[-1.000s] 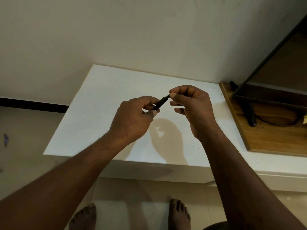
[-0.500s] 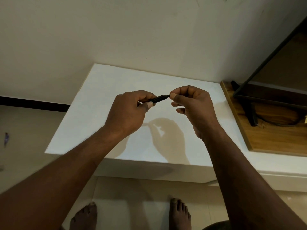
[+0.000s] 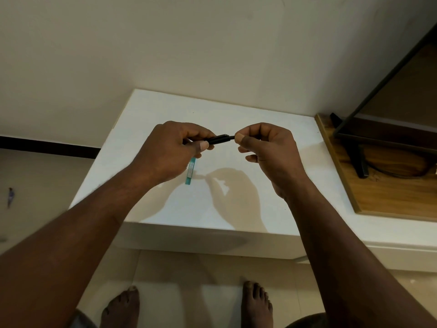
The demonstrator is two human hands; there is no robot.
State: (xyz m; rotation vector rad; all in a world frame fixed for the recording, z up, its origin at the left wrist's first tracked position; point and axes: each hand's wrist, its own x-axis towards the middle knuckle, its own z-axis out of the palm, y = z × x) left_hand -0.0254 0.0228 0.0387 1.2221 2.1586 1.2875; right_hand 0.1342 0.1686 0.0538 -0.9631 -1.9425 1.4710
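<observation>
Left hand fingers curled gripping black pen, right hand at 3 o'clock pinching its tip, teal strip on white table at 6 o'clock.

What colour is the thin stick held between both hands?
Black; the slim rod-shaped stick shows best in the head view.

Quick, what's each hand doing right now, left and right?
Left hand: closed, grip curled round the thicker end of the slim black pen-like stick.
Right hand: closed, thumb and fingers pinching the stick's thin end.
</observation>
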